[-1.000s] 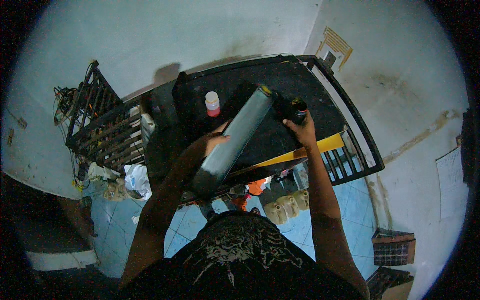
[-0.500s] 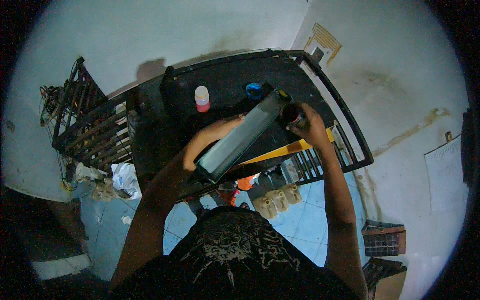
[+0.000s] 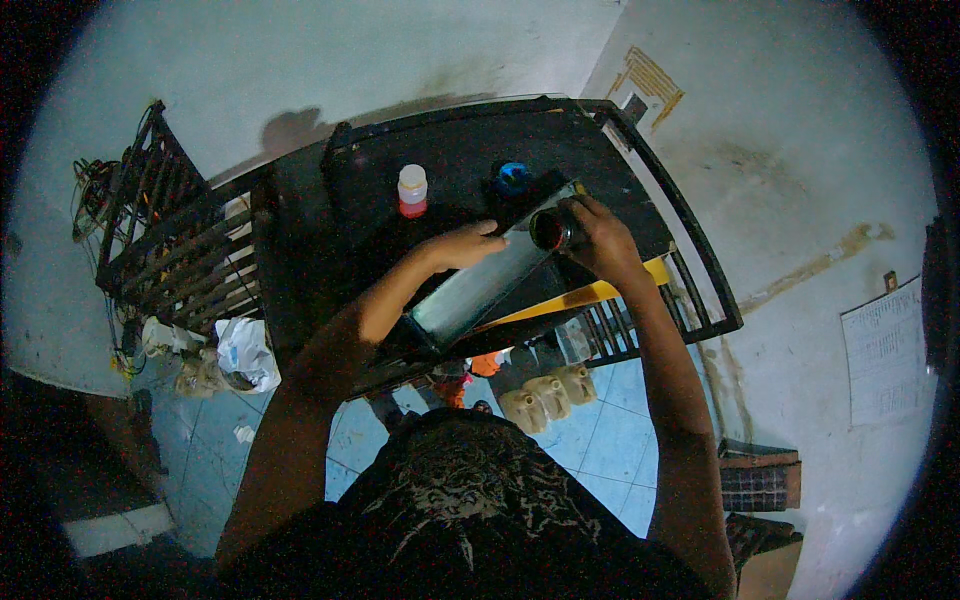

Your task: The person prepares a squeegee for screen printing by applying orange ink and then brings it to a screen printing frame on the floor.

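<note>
A long grey metallic rectangular panel lies slantwise on the black tabletop. My left hand is at its left long edge, fingers stretched out over the surface and not wrapped round it. My right hand grips a dark open-mouthed jar, tilted over the panel's upper right part. The jar's inside looks dark reddish. Beyond my left hand stands a small bottle with a white cap and pink contents. Further right is a blue round object, its kind unclear.
A yellow strip runs along the table's near right side. Beige jerrycans stand on the blue tiled floor below. A slatted frame with cables and a white plastic bag are at left. A crate sits at lower right.
The panel has come down flatter onto the table. My left hand has slid up along it and its fingers have straightened. The jar has shifted left over the panel.
</note>
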A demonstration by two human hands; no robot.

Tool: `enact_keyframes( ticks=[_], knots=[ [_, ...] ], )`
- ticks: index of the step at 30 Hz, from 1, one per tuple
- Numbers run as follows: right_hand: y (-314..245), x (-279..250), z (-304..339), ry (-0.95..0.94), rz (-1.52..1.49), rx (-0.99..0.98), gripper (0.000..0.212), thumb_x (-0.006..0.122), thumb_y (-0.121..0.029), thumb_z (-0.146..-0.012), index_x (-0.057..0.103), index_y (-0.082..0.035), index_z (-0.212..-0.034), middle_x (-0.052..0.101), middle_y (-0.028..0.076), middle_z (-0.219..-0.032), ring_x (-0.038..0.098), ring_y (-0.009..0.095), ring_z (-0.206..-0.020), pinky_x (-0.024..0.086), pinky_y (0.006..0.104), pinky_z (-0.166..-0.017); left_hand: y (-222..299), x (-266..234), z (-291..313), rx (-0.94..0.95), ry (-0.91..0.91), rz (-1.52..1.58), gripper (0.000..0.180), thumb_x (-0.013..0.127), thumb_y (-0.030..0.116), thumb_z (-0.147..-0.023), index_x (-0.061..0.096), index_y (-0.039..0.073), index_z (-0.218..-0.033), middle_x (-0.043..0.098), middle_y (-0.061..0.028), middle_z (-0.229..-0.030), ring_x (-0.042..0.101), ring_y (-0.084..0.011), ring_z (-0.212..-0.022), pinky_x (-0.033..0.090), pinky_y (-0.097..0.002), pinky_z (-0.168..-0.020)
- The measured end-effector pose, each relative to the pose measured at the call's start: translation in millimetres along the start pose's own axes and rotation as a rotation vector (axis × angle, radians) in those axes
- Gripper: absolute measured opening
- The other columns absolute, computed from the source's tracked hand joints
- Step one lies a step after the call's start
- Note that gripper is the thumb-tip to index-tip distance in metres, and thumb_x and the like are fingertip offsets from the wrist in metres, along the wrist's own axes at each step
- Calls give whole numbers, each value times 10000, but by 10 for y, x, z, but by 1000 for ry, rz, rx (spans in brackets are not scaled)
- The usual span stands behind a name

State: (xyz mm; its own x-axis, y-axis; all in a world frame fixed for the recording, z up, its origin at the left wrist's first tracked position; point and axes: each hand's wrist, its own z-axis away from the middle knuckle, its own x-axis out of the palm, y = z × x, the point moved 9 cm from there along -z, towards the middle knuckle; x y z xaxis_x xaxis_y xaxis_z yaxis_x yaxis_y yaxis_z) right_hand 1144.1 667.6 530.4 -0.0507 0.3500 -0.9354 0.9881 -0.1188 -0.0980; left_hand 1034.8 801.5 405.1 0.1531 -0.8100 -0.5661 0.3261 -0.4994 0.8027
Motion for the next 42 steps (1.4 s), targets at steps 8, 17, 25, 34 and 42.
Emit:
enact_keyframes(
  ticks=[8, 17, 25, 34, 42],
  knots=[
    [-86, 81, -17, -38, 24, -32, 672, 795, -112, -645, 513, -90, -1255, 513, 195, -1304, 544, 391, -1133, 477, 424, -935, 200, -135, -5, 262, 244, -341, 334, 598, 323, -857, 674, 5, -927, 656, -215, -899, 637, -384, -850, 493, -463, -742],
    [-108, 214, -154, -63, 214, -133, 652, 585, 36, -712, 454, -101, -1336, 504, 162, -1323, 462, 365, -1244, 458, 423, -993, 77, -269, 141, 279, 202, -132, 338, 572, 279, -891, 634, 5, -1079, 666, -202, -988, 650, -341, -913, 506, -432, -812],
    [-111, 243, -188, -79, 231, -107, 668, 708, -26, -666, 492, -138, -1289, 518, 143, -1300, 479, 354, -1220, 425, 426, -1005, -156, -307, 917, 174, 263, 33, 401, 596, 234, -895, 553, 9, -1223, 641, -198, -1068, 629, -307, -981, 488, -387, -863],
    [-178, 274, -240, -103, 277, -151, 639, 708, -84, -695, 492, -124, -1294, 514, 131, -1304, 489, 341, -1208, 443, 418, -987, -144, -253, 1722, 291, 311, -105, 1029, 826, 391, -664, 269, 11, -1441, 485, -238, -1303, 489, -335, -1208, 375, -420, -1022],
    [-344, 145, -280, -105, 336, -174, 645, 674, -33, -693, 493, -133, -1303, 513, 109, -1310, 486, 326, -1209, 436, 420, -993, -686, -2, 1584, 319, 455, 34, 1169, 845, 493, -569, 246, 6, -1447, 450, -260, -1338, 460, -365, -1233, 342, -437, -1042]
  ],
)
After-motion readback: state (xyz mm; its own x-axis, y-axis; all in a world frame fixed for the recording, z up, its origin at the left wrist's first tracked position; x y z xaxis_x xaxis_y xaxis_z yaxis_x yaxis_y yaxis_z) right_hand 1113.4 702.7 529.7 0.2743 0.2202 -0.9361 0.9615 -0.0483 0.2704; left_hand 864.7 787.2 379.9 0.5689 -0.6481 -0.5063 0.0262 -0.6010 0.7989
